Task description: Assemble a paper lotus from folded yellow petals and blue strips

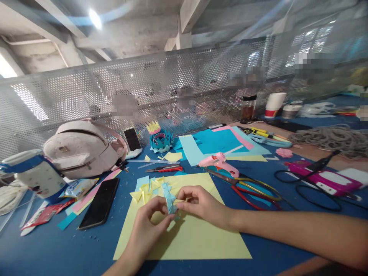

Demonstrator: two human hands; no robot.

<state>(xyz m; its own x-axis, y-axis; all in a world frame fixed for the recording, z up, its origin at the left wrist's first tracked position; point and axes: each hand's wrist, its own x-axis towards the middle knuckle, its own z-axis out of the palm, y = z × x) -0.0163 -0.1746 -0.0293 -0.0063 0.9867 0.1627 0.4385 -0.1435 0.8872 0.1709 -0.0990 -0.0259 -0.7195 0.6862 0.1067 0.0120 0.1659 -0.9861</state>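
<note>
My left hand (151,222) is closed with thumb and fingers on a light blue folded paper strip (168,196). From the other side my right hand (201,205) pinches a small pale yellow paper piece (178,201) against that strip. Its fingertips partly hide the piece. Both hands are above a large pale yellow paper sheet (195,239) on the blue table. Several folded yellow paper pieces (143,193) lie at the sheet's upper left, just beyond my left hand.
Beyond the sheet lie a pink glue gun (220,163), scissors (247,188) and a red utility knife (165,168). A blue paper flower (161,142) stands farther back. Left are a black phone (99,203) and backpack (82,151); right, a magenta power strip (324,178) with cables.
</note>
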